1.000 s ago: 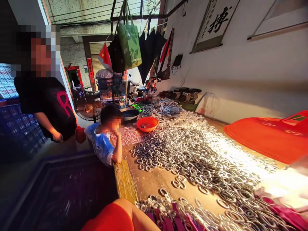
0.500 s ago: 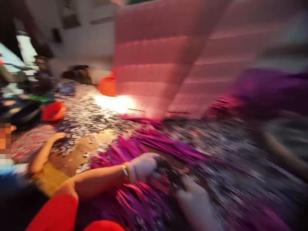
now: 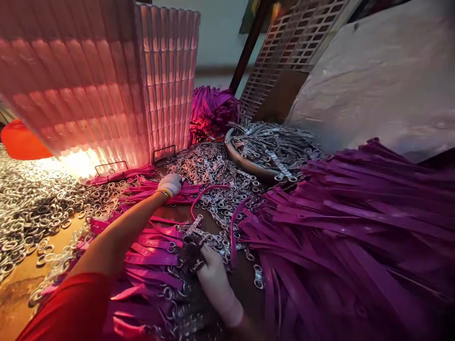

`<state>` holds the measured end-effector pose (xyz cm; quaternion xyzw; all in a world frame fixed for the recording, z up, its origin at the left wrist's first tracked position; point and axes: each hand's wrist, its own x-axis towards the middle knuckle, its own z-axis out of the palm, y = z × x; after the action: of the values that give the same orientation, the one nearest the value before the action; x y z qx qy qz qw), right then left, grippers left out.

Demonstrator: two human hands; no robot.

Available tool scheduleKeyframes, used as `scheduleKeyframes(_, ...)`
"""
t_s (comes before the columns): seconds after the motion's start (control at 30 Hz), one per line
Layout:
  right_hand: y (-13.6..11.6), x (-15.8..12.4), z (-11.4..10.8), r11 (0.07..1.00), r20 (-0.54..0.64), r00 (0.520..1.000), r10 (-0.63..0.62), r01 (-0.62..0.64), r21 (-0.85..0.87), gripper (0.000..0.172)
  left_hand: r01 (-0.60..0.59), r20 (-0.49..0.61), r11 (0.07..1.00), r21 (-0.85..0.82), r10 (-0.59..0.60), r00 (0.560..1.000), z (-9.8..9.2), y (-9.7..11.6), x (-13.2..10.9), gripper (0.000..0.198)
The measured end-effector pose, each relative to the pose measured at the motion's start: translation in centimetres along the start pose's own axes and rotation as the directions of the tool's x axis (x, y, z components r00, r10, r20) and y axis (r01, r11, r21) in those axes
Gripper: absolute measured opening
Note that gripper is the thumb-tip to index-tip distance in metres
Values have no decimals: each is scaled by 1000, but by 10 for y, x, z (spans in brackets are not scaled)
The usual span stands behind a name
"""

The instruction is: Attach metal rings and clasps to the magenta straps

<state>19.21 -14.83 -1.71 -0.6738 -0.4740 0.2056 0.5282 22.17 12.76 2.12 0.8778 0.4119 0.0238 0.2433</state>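
Note:
My left hand point(image 3: 170, 184), in a white knitted glove, reaches forward onto a row of magenta straps point(image 3: 190, 190). Its fingers curl down out of sight, so I cannot tell whether it grips one. Nearer to me, my right hand point(image 3: 215, 274), gloved in white, has its thumb and fingers closed on a dark bundle point(image 3: 192, 253) whose kind I cannot make out. Metal rings show around that bundle. Below my left forearm lie more magenta straps point(image 3: 152, 258) with metal rings at their ends. Linked metal ring pieces point(image 3: 216, 201) are heaped beyond my right hand.
At right spreads a big pile of purple straps point(image 3: 320, 227). Behind it stands a basin point(image 3: 245, 163) heaped with metal ring chains. Loose rings point(image 3: 35, 203) cover the left side. Pink-lit ribbed translucent panels point(image 3: 106, 94) rise at the back, beside an orange-red object point(image 3: 24, 142).
The view has swung to the right and is sharper. My left hand has moved away from the dark bundle, forward to the straps; my right hand still holds the bundle.

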Motion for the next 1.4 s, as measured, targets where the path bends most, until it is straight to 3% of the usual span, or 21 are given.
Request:
scheduleKeyframes(0.13, -11, 6, -8, 991, 3, 997, 72, -72, 110, 33, -26, 0, 998, 63, 26, 1000, 19, 17, 8, 29)
scheduleKeyframes(0.27, -16, 6, -12, 994, 32, 997, 71, -73, 82, 35, -114, -25, 993, 16, 115, 993, -4, 9, -18, 28)
scheduleKeyframes(0.4, -22, 13, -16, 998, 72, 997, 15, -11, -64, 31, -163, 60, 973, -165, 175, 983, -35, -14, -93, 37)
scheduleKeyframes(0.47, -29, 22, -16, 974, 101, 995, -14, 37, -223, 27, -55, 191, 852, -520, 178, 965, -41, -25, -139, 34)
scheduleKeyframes(0.57, -43, 34, -13, 877, 178, 983, -33, 114, -468, 25, 115, 268, 640, -759, 147, 952, -36, -37, -194, 35)
scheduleKeyframes(0.67, -57, 39, -5, 759, 285, 958, -38, 213, -615, 23, 141, 245, 570, -810, 110, 963, -25, -42, -222, 41)
scheduleKeyframes(0.77, -64, 36, 2, 662, 328, 943, -56, 281, -695, 19, 93, 201, 601, -794, 115, 973, -19, -44, -230, 39)
scheduleKeyframes(0.9, -64, 30, 9, 606, 334, 941, -47, 292, -740, 19, -213, 28, 823, -527, 267, 963, -17, -48, -230, 20)
scheduleKeyframes(0.97, -65, 30, 11, 603, 329, 944, -26, 277, -748, 20, -314, -28, 865, -391, 329, 944, -15, -52, -230, 15)
scheduleKeyframes(1.07, -70, 32, 10, 634, 339, 941, -13, 269, -725, 28, -264, -14, 868, -421, 285, 958, -13, -58, -231, 21)
scheduleKeyframes(1.2, -79, 41, 6, 668, 449, 893, 30, 316, -674, 34, -142, 8, 808, -571, 178, 984, -13, -59, -234, 28)
scheduleKeyframes(1.3, -82, 46, 7, 634, 457, 881, 126, 283, -719, 26, -131, 12, 789, -600, 172, 985, -10, -61, -236, 29)
scheduleKeyframes(1.4, -82, 48, 11, 594, 482, 870, 104, 335, -731, 20, -150, 9, 808, -570, 189, 982, -3, -66, -236, 28)
